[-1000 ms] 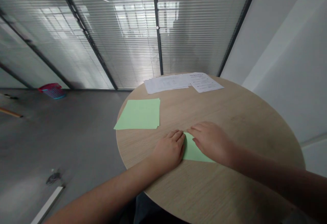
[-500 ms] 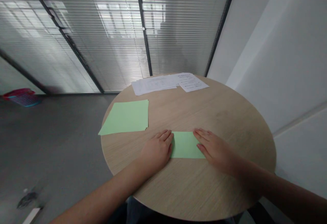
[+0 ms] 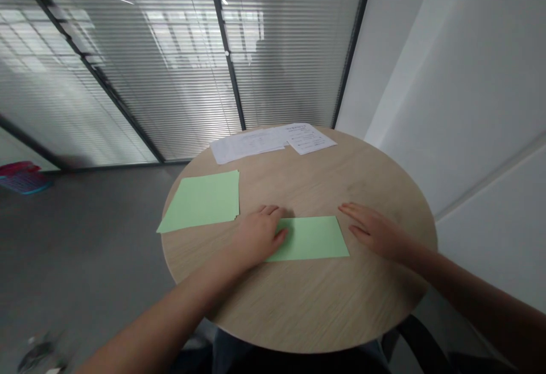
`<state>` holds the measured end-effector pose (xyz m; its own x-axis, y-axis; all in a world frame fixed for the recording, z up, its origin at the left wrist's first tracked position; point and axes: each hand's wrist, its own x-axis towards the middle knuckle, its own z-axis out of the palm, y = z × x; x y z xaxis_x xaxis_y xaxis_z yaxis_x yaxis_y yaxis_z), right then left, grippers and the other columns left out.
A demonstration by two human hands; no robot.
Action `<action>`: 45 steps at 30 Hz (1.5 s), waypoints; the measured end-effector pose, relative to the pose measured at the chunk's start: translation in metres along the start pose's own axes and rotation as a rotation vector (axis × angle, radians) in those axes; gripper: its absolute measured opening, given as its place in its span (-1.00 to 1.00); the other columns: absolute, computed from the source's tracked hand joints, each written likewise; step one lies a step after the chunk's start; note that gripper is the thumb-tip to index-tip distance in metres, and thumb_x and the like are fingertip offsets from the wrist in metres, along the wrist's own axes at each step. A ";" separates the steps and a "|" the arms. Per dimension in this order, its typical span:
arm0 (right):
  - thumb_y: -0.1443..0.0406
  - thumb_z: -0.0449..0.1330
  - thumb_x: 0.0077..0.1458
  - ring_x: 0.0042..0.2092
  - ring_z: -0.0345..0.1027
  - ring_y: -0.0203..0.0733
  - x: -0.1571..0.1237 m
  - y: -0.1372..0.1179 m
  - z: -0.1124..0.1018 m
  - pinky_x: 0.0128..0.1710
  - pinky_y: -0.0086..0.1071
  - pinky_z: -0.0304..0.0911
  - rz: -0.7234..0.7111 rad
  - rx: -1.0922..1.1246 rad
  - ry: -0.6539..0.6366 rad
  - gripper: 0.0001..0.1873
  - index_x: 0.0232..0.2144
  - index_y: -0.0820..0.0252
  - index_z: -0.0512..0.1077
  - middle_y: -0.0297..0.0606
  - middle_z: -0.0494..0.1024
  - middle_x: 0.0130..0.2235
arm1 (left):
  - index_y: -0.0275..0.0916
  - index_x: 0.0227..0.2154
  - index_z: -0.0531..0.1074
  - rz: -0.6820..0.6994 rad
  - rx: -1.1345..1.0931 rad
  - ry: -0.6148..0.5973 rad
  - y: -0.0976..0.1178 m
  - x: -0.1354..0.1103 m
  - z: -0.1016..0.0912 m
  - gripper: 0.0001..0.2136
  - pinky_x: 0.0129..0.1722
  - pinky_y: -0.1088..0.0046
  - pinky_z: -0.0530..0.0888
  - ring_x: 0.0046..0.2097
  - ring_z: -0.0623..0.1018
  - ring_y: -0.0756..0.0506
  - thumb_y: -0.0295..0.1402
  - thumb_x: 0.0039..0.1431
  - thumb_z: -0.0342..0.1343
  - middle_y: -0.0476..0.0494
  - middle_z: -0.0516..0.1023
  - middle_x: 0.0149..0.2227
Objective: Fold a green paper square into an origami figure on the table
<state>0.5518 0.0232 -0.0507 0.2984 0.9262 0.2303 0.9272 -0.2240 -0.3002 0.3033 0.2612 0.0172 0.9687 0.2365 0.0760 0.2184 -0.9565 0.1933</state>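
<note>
A folded sheet of green paper (image 3: 318, 239) lies flat on the round wooden table (image 3: 307, 306), its long side running left to right. Over its left end is my left hand (image 3: 262, 233), fingers stretched out and thumb apart; it covers that end of the paper. My right hand (image 3: 371, 227) is off the paper, just beyond its right edge, with fingers extended, thumb apart and nothing held. A stack of green paper sheets (image 3: 205, 199) rests at the table's left edge, close to my left hand.
White printed sheets (image 3: 251, 142) lie along the far edge of the table. Behind stands a glass partition with blinds (image 3: 187, 78), and a white wall (image 3: 478, 67) rises on the right. A red and blue basket (image 3: 24, 178) is on the floor at far left.
My right hand has lifted away from the green paper and moved to the right, baring its right end. My left hand's thumb has spread from the fingers. The camera view has shifted slightly.
</note>
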 end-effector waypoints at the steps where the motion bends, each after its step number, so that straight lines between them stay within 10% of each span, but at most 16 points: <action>1: 0.32 0.05 0.27 0.35 0.29 0.10 0.005 0.000 0.001 0.36 0.13 0.20 -0.010 0.004 -0.008 -0.41 0.33 0.21 0.35 0.01 0.42 0.33 | -0.32 0.14 0.47 -0.002 0.014 -0.032 0.005 0.008 -0.002 -0.60 0.21 0.07 0.45 0.16 0.52 -0.32 -0.23 0.32 0.12 -0.33 0.57 0.12; 7: 0.41 0.10 0.18 0.35 0.29 0.06 0.029 0.004 0.001 0.36 0.12 0.19 -0.058 0.098 -0.014 -0.34 0.32 0.09 0.36 -0.07 0.44 0.32 | -0.29 -0.08 0.53 -0.062 -0.007 -0.174 0.026 0.040 0.002 -0.68 0.06 0.13 0.47 0.07 0.53 -0.36 -0.33 0.09 0.25 -0.38 0.58 0.02; 12: 0.39 0.11 0.21 0.27 0.41 0.06 0.042 0.004 -0.008 0.29 0.13 0.29 -0.051 0.197 0.038 -0.40 0.29 0.08 0.40 -0.06 0.51 0.26 | -0.24 -0.09 0.53 -0.057 -0.229 -0.223 0.004 0.045 -0.002 -0.69 -0.15 0.26 0.46 -0.13 0.59 -0.25 -0.46 0.06 0.15 -0.24 0.62 -0.16; 18: 0.34 0.13 0.30 0.39 0.22 0.05 0.053 -0.019 -0.043 0.38 0.10 0.15 -0.265 0.275 0.133 -0.43 0.32 -0.03 0.35 -0.12 0.38 0.37 | -0.23 0.09 0.45 -0.093 -1.367 -0.358 -0.033 0.044 -0.011 -0.52 -0.29 0.42 0.46 -0.31 0.55 -0.06 -0.28 0.09 0.28 -0.12 0.58 -0.21; 22: 0.14 0.35 0.21 0.49 -0.04 0.10 0.065 -0.051 -0.056 0.41 0.11 0.05 -0.278 0.506 0.098 -0.02 0.50 -0.13 -0.06 -0.11 0.10 0.50 | -0.28 0.02 0.50 -0.167 -1.774 -0.379 -0.033 0.040 -0.003 -0.52 -0.24 0.46 0.51 -0.26 0.60 -0.05 -0.39 -0.03 0.35 -0.18 0.62 -0.14; 24: 0.06 0.42 0.12 0.46 0.04 0.11 0.074 -0.066 -0.056 0.34 0.11 0.18 -0.300 0.705 0.119 0.12 0.51 -0.14 -0.14 -0.06 0.18 0.47 | -0.29 -0.02 0.52 -0.154 -1.797 -0.420 -0.030 0.039 0.001 -0.55 -0.37 0.53 0.47 -0.39 0.54 0.01 -0.42 -0.04 0.33 -0.11 0.61 -0.27; 26: 0.00 0.42 0.09 0.27 0.37 0.12 0.084 -0.077 -0.053 0.18 0.00 0.38 -0.237 0.834 0.152 -0.13 0.37 -0.06 0.26 -0.05 0.48 0.27 | -0.27 -0.05 0.55 -0.176 -1.736 -0.492 -0.027 0.037 0.002 -0.60 -0.48 0.56 0.39 -0.49 0.46 0.04 -0.41 -0.03 0.31 -0.06 0.60 -0.36; 30: -0.05 0.30 0.18 -0.34 0.50 -0.11 0.091 -0.092 -0.054 -0.29 -0.25 0.44 0.034 0.905 0.126 -0.60 -0.34 0.16 0.62 -0.22 0.62 -0.37 | -0.31 -0.18 0.60 -0.272 -1.581 -0.620 -0.027 0.031 -0.006 -0.72 -0.42 0.41 0.46 -0.39 0.58 -0.11 -0.25 0.09 0.26 -0.20 0.66 -0.34; 36: -0.04 0.26 0.17 -0.47 0.33 -0.23 0.080 -0.109 -0.057 -0.48 -0.37 0.23 0.154 0.923 -0.195 -0.58 -0.42 0.19 0.58 -0.29 0.53 -0.48 | -0.26 -0.22 0.62 -0.106 -1.429 -0.138 -0.016 0.026 -0.028 -0.64 -0.28 0.44 0.49 -0.25 0.59 -0.10 -0.02 0.21 0.24 -0.18 0.66 -0.28; 45: 0.03 0.26 0.16 -0.46 0.30 -0.23 0.073 -0.123 -0.041 -0.50 -0.39 0.14 0.152 0.784 -0.142 -0.65 -0.45 0.16 0.58 -0.32 0.48 -0.51 | -0.29 -0.44 0.58 -0.185 -1.167 0.021 0.009 0.017 -0.030 -0.67 -0.56 0.54 0.25 -0.52 0.41 0.03 -0.08 0.11 0.33 -0.05 0.50 -0.53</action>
<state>0.4691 0.1063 0.0408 0.3281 0.9441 0.0313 0.4351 -0.1216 -0.8921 0.3185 0.2622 0.0495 0.9292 0.3681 -0.0332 0.1042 -0.1748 0.9791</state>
